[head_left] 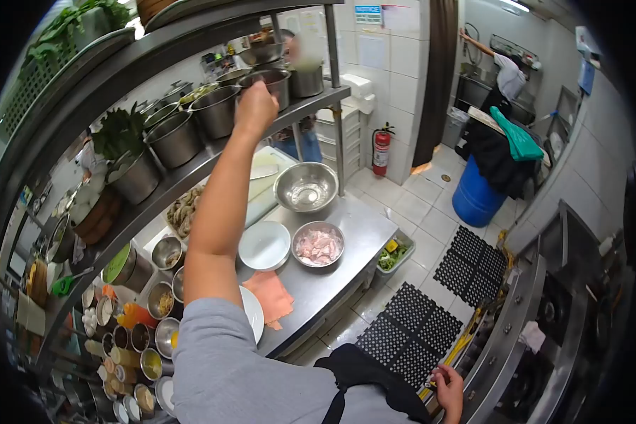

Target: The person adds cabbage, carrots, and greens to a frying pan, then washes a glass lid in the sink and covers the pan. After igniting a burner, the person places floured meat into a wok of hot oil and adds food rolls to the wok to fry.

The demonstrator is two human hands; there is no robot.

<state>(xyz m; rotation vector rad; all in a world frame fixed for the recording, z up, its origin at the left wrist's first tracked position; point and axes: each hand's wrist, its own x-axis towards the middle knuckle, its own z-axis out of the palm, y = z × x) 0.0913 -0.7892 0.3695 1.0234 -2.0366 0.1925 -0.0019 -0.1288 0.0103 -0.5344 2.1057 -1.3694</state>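
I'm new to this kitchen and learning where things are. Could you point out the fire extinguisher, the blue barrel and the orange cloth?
Fire extinguisher (381, 153): head view, red body.
Blue barrel (475, 195): head view, side wall.
Orange cloth (269, 296): head view, middle.

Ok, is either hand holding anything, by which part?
The left hand is near the rim of a round steel pot on the metal shelf; whether it grips cannot be told. Any hold by the right hand is unclear too.

Bright, even light — a ceiling lamp (514, 5) glows top right — with wide-angle bending and black, rounded corners.
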